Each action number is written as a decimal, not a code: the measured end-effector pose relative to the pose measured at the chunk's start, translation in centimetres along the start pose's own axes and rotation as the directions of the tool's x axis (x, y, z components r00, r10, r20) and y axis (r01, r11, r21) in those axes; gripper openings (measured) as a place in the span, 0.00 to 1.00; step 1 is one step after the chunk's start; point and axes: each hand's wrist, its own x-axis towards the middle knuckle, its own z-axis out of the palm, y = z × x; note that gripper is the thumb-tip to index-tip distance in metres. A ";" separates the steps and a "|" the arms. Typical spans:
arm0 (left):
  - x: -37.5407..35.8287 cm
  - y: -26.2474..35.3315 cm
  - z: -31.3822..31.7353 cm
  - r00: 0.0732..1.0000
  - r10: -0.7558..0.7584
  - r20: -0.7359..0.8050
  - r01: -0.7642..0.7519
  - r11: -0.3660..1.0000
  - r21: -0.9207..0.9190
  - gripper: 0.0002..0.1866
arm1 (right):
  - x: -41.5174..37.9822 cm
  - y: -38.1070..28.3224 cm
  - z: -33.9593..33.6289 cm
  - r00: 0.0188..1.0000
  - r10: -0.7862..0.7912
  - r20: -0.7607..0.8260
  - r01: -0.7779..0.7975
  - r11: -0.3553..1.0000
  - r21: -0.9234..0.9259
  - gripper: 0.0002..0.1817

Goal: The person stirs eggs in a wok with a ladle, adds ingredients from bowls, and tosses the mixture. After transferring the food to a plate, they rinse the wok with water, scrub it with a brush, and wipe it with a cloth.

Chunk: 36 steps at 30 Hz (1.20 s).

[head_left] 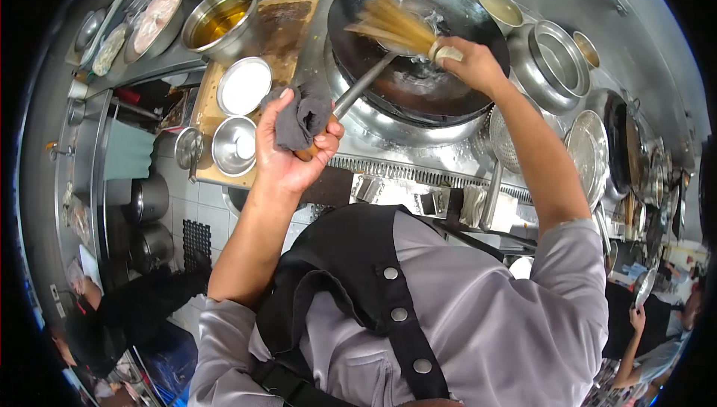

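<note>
My left hand [291,145] is wrapped round the wooden handle of a ladle [366,86], with a dark grey cloth [305,117] bunched in the same palm. The ladle's head lies inside a large black wok [463,22] on the stove, partly under the brush. In my right hand [472,63] is the bound end of a bamboo brush [396,25]; its blurred bristles spread over the wok and the ladle's head. Some liquid glistens on the wok's bottom.
Left of the wok, a wooden board [280,41] bears a white-filled bowl [245,86] and a metal bowl [224,149]. Behind them stands a pot of yellow oil [250,30]. Metal pots [534,86] and strainers [586,157] are at the right. Other people [635,325] stand at both lower edges.
</note>
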 end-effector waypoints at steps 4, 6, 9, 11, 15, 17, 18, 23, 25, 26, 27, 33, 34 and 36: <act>0.0 -0.2 0.1 1.000 -0.025 0.008 0.025 0.993 -0.111 0.26 | 2.5 1.6 0.7 0.990 0.015 -0.139 -0.044 0.977 -0.208 0.25; 0.2 -0.7 0.1 1.000 0.002 0.028 0.001 0.995 -0.100 0.26 | 2.1 2.4 2.0 0.995 -0.021 -0.098 0.032 0.993 0.115 0.24; 0.1 -1.6 1.5 0.998 0.044 0.055 -0.038 0.994 -0.098 0.26 | 0.5 0.5 -1.0 0.892 0.261 0.370 -0.408 0.817 0.408 0.24; 0.7 -1.8 1.8 0.996 0.067 0.056 -0.059 0.989 -0.132 0.26 | 0.7 1.6 -1.8 0.996 -0.026 0.086 0.045 0.975 -0.220 0.25; 2.9 -3.4 0.6 0.997 0.072 -0.005 -0.072 0.996 0.048 0.20 | -1.0 1.1 -1.4 0.971 -0.226 -0.076 0.207 0.958 -0.198 0.22; 2.4 -3.5 1.2 0.999 0.045 0.012 -0.046 0.998 0.050 0.20 | -1.3 2.2 -1.8 0.995 -0.076 -0.058 0.059 0.963 -0.261 0.22; 2.1 -3.5 1.6 0.999 0.025 0.029 -0.026 0.998 0.052 0.19 | -1.6 2.4 -2.0 0.996 0.069 -0.049 -0.081 0.942 -0.324 0.22; 3.6 -3.9 1.3 1.000 0.021 0.007 -0.021 0.999 -0.028 0.25 | -3.7 1.4 -3.0 0.940 0.228 0.255 -0.293 0.921 0.256 0.22; 5.1 -2.7 -0.6 0.954 -0.096 0.283 0.038 0.979 0.203 0.30 | -3.3 2.9 -5.2 0.978 0.158 0.134 -0.153 0.987 -0.044 0.21; 5.3 -2.7 -1.0 0.953 -0.098 0.285 0.040 0.978 0.204 0.30 | -3.1 3.1 -6.3 0.998 0.040 0.044 -0.022 0.936 -0.352 0.20; 5.1 -3.0 -0.9 0.970 -0.022 0.243 -0.132 0.789 0.600 0.32 | -4.0 0.9 -8.4 0.993 0.109 -0.055 -0.122 0.902 -0.415 0.19; 2.7 -3.3 0.9 0.962 0.032 0.270 -0.255 -0.238 0.937 0.36 | -10.5 -4.2 -13.5 0.944 0.000 -0.331 -0.063 0.982 -0.177 0.23; 2.5 -3.3 0.7 0.963 0.030 0.268 -0.254 -0.237 0.938 0.36 | -10.8 -4.5 -13.3 0.922 0.006 -0.387 -0.022 0.999 -0.036 0.23; 2.3 -3.4 0.4 0.943 -0.003 0.332 -0.303 -0.413 0.859 0.35 | -8.5 -3.8 -9.7 0.922 -0.012 -0.387 0.050 0.995 0.087 0.24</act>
